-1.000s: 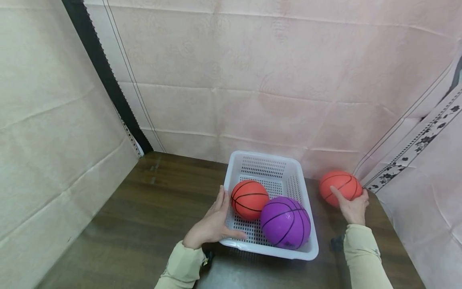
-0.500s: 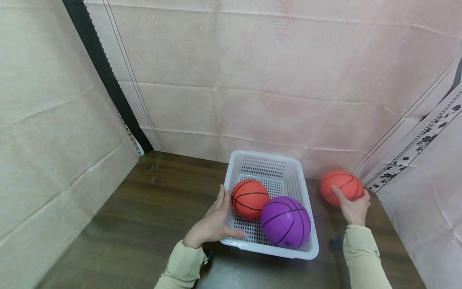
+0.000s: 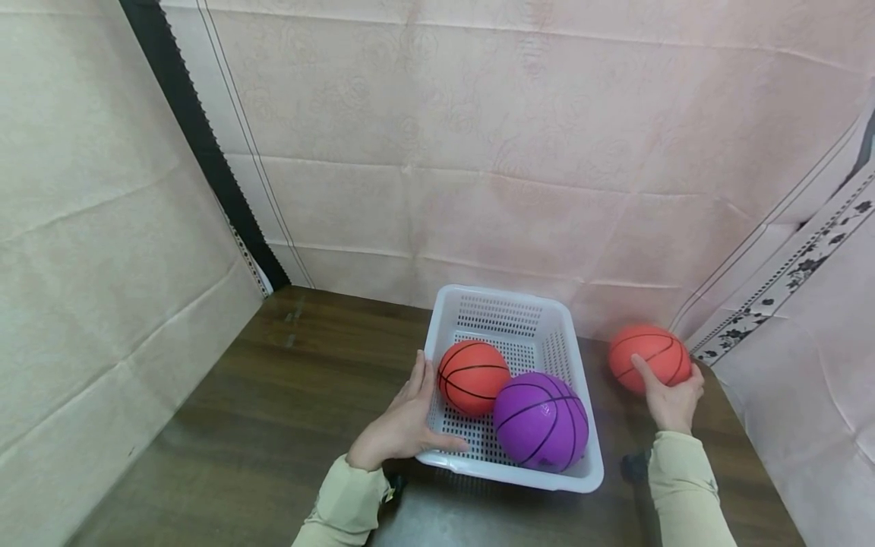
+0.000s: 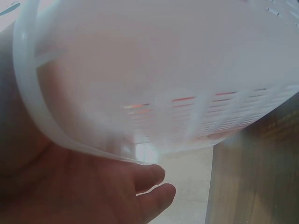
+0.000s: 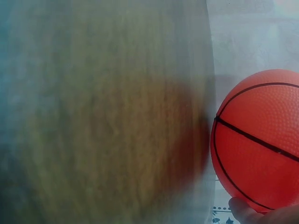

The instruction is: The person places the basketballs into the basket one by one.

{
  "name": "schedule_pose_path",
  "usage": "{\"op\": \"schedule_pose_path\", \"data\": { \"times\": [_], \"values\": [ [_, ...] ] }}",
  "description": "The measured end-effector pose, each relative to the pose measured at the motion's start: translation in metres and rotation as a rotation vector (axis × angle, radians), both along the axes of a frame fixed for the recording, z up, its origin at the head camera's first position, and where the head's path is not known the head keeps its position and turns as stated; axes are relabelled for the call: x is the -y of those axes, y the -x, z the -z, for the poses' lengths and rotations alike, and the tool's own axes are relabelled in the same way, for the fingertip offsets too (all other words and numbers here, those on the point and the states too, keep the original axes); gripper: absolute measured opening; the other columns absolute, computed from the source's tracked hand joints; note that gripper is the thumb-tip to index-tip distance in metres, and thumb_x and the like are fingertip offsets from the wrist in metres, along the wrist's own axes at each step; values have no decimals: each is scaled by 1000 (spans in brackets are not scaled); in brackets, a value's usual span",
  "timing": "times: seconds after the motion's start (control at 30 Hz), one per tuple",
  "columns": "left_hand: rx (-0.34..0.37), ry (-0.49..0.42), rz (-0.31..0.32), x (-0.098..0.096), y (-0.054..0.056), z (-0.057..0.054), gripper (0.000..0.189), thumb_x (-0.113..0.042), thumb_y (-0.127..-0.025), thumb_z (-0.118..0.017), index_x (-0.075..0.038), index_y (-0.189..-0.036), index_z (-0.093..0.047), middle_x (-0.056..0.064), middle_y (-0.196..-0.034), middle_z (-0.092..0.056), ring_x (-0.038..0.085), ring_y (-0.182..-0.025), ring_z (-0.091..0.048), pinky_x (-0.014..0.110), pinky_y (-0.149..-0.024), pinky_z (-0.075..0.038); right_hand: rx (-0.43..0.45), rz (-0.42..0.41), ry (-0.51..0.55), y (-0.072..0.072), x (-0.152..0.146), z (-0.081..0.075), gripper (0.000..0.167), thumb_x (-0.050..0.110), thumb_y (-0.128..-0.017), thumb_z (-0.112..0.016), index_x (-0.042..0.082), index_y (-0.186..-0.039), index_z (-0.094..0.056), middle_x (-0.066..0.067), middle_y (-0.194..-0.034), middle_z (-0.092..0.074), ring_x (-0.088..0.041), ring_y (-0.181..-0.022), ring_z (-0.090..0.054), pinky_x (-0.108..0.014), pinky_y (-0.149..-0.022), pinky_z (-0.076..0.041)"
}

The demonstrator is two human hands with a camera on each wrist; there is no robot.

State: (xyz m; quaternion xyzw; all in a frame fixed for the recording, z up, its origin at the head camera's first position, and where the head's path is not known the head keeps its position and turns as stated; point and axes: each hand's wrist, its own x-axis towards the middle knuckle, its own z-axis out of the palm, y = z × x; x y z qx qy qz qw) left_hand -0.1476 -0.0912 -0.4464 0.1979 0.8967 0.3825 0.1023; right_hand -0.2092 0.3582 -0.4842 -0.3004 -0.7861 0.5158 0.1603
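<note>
My right hand (image 3: 673, 396) grips an orange-red toy basketball (image 3: 648, 358) at the right, by the back wall; the thumb lies on its near face. In the right wrist view, a fingertip (image 5: 243, 210) presses the low side of the ball (image 5: 261, 140). A white perforated plastic basket (image 3: 504, 295) stands on the table, holding another orange-red basketball (image 3: 474, 378) and a larger purple basketball (image 3: 540, 422). My left hand (image 3: 403, 425) rests at its near left corner, fingers straight along the side and thumb over the front rim. Up close, the left wrist view shows the basket wall (image 4: 163, 51).
The dark wooden table (image 3: 273, 425) stretches to the left of the basket. Pale cloth (image 3: 513, 152) hangs behind it, with more cloth on both sides. A dark strip (image 3: 205, 144) runs down the left corner and a flower-patterned border (image 3: 807, 262) down the right.
My right hand and the orange-red ball it holds have shifted slightly to the right. The left hand and the basket with its two balls have kept their places.
</note>
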Motion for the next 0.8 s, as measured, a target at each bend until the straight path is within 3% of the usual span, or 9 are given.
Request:
{"op": "schedule_pose_path", "data": {
  "times": [0.8],
  "values": [
    [-11, -2, 4, 1, 0, 1, 136, -67, -66, -77, -6, -155, 5, 5, -159, 25, 32, -147, 1, 60, -111, -17, -70, 2, 24, -14, 6, -11, 112, 57, -79, -72, 20, -155, 2, -14, -157, -10, -35, -143, -18, -55, -112, -22]
  ]
}}
